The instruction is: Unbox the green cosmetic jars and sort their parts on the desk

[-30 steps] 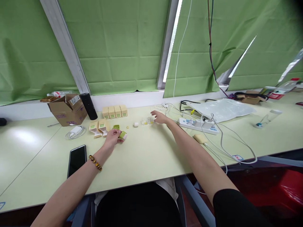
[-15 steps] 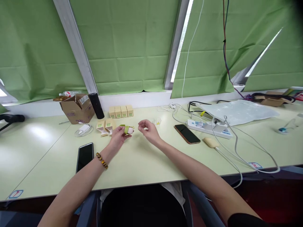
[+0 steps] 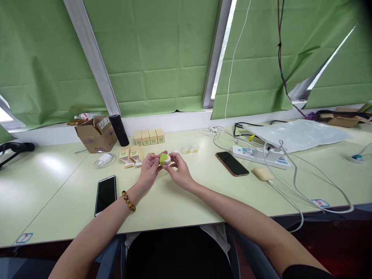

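Over the middle of the table, a small rounded white case with a green band round it [image 3: 165,159] is between my two hands. My left hand [image 3: 148,169], with a beaded bracelet on the wrist, grips its green side. Closing on the white end from the right are the thumb and fingers of my right hand [image 3: 180,173]. The fingers hide part of the case. Just beyond my right hand lies a clear plastic tray [image 3: 190,149] with small yellow bits in it. Two opened small cardboard boxes [image 3: 131,157] stand beside my left hand.
Behind stand a row of small boxes [image 3: 149,137], a black cylinder [image 3: 119,131] and a cardboard box [image 3: 97,134]. A phone [image 3: 105,193] lies at left, another phone [image 3: 231,163] at right. Farther right are a power strip [image 3: 260,157], a cream-coloured mouse-shaped thing [image 3: 262,174] and loose cables.
My right hand has moved in and taken hold of the white end of the case. The case has shifted slightly right. The clear tray now shows more fully.
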Tool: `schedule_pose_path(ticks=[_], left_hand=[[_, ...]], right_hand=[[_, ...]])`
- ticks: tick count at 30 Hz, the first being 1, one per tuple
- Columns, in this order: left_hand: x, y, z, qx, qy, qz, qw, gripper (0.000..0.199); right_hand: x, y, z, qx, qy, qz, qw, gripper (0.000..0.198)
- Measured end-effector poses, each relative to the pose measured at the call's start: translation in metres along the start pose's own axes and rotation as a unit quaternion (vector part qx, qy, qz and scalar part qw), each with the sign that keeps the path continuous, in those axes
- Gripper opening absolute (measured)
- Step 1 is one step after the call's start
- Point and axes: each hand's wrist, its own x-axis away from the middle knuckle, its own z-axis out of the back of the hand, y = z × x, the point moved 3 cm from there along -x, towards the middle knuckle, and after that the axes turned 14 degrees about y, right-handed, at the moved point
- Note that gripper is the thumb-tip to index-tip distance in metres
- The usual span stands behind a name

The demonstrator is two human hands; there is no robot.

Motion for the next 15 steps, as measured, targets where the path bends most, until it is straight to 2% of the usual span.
schedule_pose_path(ticks=[4, 8, 12, 15], left_hand=[[0.003, 0.004, 0.001, -0.053, -0.030, -0.046, 0.997, 0.037], [0.011, 0.007, -0.003, -0.114, -0.068, -0.117, 0.984, 0.042], [0.015, 0.007, -0.005, -0.198, -0.045, -0.162, 0.966, 0.051], [0.014, 0.005, -0.006, -0.214, -0.041, -0.150, 0.964, 0.049]], right_hand=[[-0.003, -0.004, 0.012, 0.053, 0.019, 0.120, 0.991, 0.034], [-0.006, -0.005, 0.021, 0.131, 0.047, 0.230, 0.963, 0.032], [-0.005, -0.004, 0.023, 0.190, 0.040, 0.318, 0.928, 0.028], [-0.003, -0.005, 0.021, 0.211, 0.026, 0.376, 0.902, 0.024]])
